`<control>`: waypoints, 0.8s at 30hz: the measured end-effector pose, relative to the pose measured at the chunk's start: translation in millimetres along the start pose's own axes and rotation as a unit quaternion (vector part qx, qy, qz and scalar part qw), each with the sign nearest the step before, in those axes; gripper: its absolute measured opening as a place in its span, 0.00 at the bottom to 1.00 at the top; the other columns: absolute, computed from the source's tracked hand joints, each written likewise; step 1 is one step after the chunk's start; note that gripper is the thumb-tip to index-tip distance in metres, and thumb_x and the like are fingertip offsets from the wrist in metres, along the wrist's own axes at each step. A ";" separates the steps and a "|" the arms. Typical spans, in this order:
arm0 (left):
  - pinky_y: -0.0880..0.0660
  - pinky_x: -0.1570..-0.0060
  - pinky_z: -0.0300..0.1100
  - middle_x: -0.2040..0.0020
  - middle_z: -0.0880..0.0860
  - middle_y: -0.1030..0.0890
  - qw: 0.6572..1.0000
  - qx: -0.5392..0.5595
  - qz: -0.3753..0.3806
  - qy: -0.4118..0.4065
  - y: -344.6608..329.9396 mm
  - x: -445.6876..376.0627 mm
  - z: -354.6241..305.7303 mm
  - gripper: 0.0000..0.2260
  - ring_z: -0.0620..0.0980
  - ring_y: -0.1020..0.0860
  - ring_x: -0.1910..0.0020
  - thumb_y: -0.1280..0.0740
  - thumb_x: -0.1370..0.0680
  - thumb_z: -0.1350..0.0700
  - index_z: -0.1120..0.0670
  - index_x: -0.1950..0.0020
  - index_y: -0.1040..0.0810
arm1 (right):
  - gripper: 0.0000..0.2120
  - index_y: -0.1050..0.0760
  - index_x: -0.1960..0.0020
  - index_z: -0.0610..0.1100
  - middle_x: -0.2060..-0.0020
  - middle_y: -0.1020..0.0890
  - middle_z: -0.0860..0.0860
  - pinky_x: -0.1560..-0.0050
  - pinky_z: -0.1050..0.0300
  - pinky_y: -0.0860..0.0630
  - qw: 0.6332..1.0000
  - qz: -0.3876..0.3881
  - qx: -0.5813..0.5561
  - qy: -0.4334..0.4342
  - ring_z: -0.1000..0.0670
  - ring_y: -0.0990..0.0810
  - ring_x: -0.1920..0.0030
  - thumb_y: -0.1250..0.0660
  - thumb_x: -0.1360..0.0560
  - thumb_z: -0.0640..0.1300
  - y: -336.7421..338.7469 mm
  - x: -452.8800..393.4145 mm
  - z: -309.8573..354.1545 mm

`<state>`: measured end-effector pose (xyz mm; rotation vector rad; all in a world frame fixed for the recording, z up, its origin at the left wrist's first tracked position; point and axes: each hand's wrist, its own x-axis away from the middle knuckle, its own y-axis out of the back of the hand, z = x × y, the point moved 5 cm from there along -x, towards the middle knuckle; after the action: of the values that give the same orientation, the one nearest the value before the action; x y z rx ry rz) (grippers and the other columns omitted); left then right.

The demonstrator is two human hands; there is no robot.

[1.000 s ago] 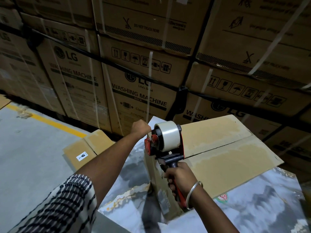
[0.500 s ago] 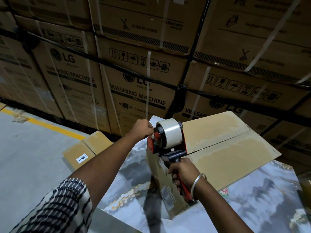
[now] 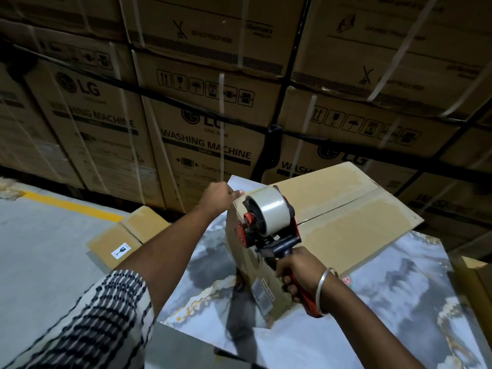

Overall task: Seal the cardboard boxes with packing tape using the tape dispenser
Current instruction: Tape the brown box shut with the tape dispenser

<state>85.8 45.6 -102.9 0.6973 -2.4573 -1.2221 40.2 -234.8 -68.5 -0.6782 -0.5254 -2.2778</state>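
A brown cardboard box (image 3: 343,206) stands on a marble-patterned table (image 3: 404,296), its two top flaps closed with an open seam between them. My right hand (image 3: 298,272) grips the handle of a red and black tape dispenser (image 3: 266,222) that carries a roll of clear tape, held against the box's near left top edge. My left hand (image 3: 219,194) has curled fingers and rests at the box's left top corner, thumb out on the edge; whether it pinches the tape end is hidden.
A wall of strapped washing machine cartons (image 3: 207,134) stands right behind the table. A smaller cardboard box (image 3: 127,235) with a fragile sticker sits on the grey floor at left, near a yellow floor line (image 3: 74,206). Another box edge (image 3: 476,278) shows at far right.
The dispenser has moved slightly right and forward along the box's left edge. My left hand has stayed at the left corner, its thumb now stretched onto the edge.
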 end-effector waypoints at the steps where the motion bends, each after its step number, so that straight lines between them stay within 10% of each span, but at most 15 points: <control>1: 0.44 0.71 0.44 0.74 0.52 0.35 1.000 0.003 -0.005 0.001 -1.2 0.4 1.5 0.28 0.51 0.35 0.73 0.34 0.20 0.42 0.56 0.73 0.37 | 0.10 0.36 0.65 0.42 0.74 0.37 0.44 0.69 0.52 0.49 1.000 -0.002 0.001 -0.001 0.49 0.41 0.76 0.37 0.32 0.31 1.3 5.1 -3.4; 9: 0.29 0.58 0.45 0.46 0.58 0.18 0.994 -0.041 -0.083 0.059 -14.7 19.7 -14.1 0.17 0.61 0.20 0.49 0.42 0.16 0.44 0.52 0.41 0.18 | 0.08 0.34 0.58 0.42 0.74 0.36 0.46 0.68 0.54 0.47 0.999 -0.037 0.028 -0.026 0.49 0.42 0.76 0.37 0.31 0.31 14.7 43.4 -32.9; 18: 0.34 0.35 0.42 0.29 0.54 0.27 0.916 0.354 -0.190 -0.003 -67.6 47.7 -2.6 0.17 0.52 0.30 0.30 0.46 0.14 0.54 0.55 0.27 0.28 | 0.11 0.35 0.66 0.43 0.74 0.35 0.46 0.69 0.56 0.46 0.998 -0.048 0.017 -0.033 0.49 0.41 0.76 0.38 0.31 0.30 13.6 45.4 -33.3; 24: 0.32 0.42 0.31 0.30 0.52 0.26 0.843 0.504 -0.169 0.079 -87.3 39.3 1.0 0.18 0.50 0.29 0.32 0.46 0.14 0.50 0.54 0.26 0.30 | 0.07 0.31 0.57 0.41 0.73 0.35 0.45 0.70 0.56 0.46 0.998 -0.051 0.000 -0.036 0.49 0.41 0.76 0.37 0.32 0.31 13.3 42.4 -36.1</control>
<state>77.5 -20.6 -171.7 1.4479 -2.7742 0.2052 11.8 -284.5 -68.9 -0.7504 -0.6078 -2.3548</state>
